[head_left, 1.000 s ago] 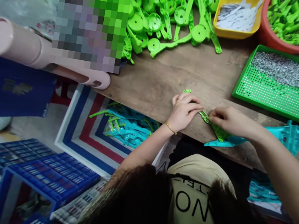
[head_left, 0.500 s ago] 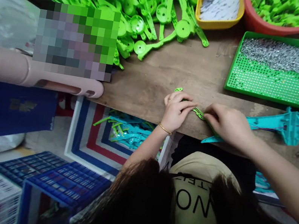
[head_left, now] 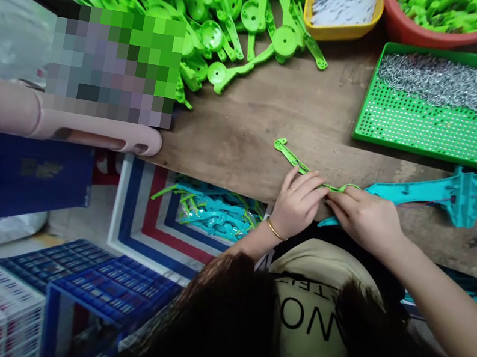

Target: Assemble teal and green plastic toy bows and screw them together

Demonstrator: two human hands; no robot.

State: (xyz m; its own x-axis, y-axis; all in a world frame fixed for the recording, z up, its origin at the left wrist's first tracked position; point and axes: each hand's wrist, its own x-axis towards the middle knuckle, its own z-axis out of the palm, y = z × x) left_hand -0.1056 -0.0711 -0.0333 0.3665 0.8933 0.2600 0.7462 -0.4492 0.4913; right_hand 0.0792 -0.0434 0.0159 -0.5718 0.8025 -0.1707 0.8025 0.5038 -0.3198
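A slim green plastic part (head_left: 290,155) with a hooked end lies slanted near the table's front edge. My left hand (head_left: 301,201) has its fingers closed on the middle of this part. Close beside it, my right hand (head_left: 365,215) pinches the part's right end, where a thin green curve shows above the fingers. The fingertips of the two hands nearly meet. Just behind the right hand lies a long turquoise plastic part (head_left: 429,189) with thin wires along it. A pointed turquoise tip (head_left: 328,221) shows below the right hand.
A heap of green plastic parts (head_left: 247,15) covers the back left. Behind stand a yellow tray (head_left: 340,34) of pale pieces, a red basin (head_left: 449,40) and a green basket (head_left: 408,149) of small metal pieces. Below left is a striped box (head_left: 132,209); a pink cylinder (head_left: 56,117) lies left.
My left hand has slid right and down along the green part, baring its hooked end. My right hand has come slightly lower and now sits against the left.
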